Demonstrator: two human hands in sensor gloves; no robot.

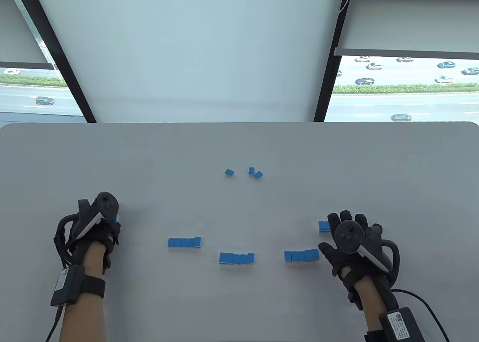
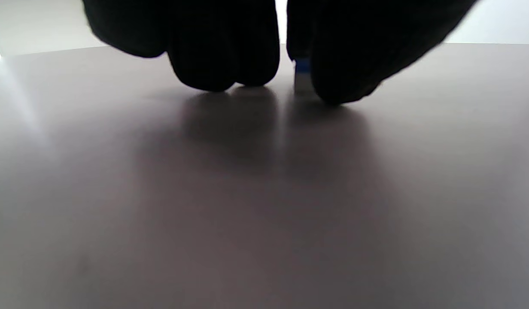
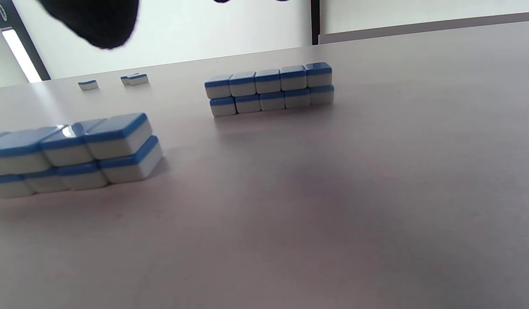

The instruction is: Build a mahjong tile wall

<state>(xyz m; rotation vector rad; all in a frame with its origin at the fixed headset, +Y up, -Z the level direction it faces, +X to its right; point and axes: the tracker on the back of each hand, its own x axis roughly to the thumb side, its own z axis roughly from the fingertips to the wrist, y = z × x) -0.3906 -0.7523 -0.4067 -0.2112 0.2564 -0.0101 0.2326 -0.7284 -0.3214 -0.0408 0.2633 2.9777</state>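
While the left hand pinches one blue-backed mahjong tile, keep it level. The right hand rests with fingers spread, empty, beside the two-tier tile stack; steady that.

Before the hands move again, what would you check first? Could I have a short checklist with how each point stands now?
1. Left hand has a tile pinched: ok; a blue and white tile shows between its fingers in the left wrist view.
2. Right hand free: ok; fingers spread, holding nothing.
3. Finished rows stacked two high and even: ok for the two rows in the right wrist view.
4. Left row straight: not ok; its end tile sits askew.
5. Loose tiles left to collect: ok, three lie at the far middle.
6. Tiles behind the right hand: cannot tell, partly hidden.
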